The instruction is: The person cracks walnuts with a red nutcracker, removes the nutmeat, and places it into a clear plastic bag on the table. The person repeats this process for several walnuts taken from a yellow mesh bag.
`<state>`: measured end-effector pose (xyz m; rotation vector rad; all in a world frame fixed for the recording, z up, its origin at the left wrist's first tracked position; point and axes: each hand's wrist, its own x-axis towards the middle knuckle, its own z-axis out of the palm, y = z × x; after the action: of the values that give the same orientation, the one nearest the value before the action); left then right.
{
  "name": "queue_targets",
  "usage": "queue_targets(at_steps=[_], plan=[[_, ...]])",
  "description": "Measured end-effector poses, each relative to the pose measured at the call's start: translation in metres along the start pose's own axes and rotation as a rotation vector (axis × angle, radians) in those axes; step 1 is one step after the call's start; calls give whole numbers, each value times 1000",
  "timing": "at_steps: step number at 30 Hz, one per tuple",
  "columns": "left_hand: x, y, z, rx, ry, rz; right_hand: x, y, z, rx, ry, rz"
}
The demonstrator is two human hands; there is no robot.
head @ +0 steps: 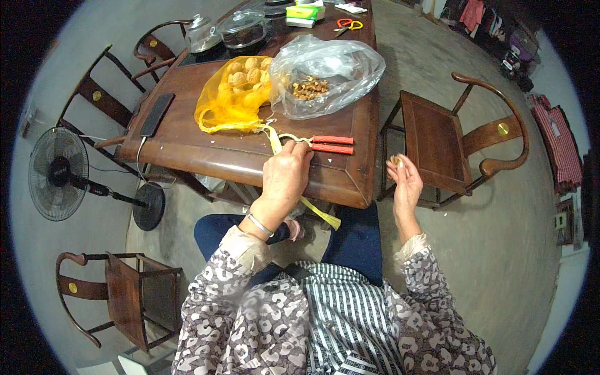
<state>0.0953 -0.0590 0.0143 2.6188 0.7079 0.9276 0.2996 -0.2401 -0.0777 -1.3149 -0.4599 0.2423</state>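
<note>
My left hand [286, 173] rests at the table's front edge, back up, with its fingers curled down; whatever lies under them is hidden. Just beyond its fingertips is a nutcracker with red ridged handles [333, 144]. A yellow strap [323, 213] passes beneath this hand and hangs over the edge. Raised right of the table corner, my right hand [407, 180] pinches a small walnut piece [396, 161] between thumb and fingers. Farther back, an orange-yellow mesh bag [229, 110] of whole walnuts [246, 75] lies beside a clear plastic bag [347, 70] holding shelled walnut kernels [309, 88].
On the wooden table [187, 136] are a black phone-like device [158, 115] with a cable, glass-lidded pots [242, 30], a green tissue pack [304, 12] and scissors [349, 26]. A wooden armchair [436, 136] stands right, a fan [58, 173] left.
</note>
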Motion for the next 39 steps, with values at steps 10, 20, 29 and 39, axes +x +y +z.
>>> queue_targets(at_steps=[10,20,29,39], plan=[[12,-1,-9,-45,2,76,-16,119,-80,-647,130,195],[98,-24,-5,-21,231,143,-12,44,-5,-415,-42,61],[4,-60,-45,-73,284,-152,-32,-84,67,-613,-257,-550],[10,-126,-87,153,438,-106,-10,-84,147,-955,-508,-837]])
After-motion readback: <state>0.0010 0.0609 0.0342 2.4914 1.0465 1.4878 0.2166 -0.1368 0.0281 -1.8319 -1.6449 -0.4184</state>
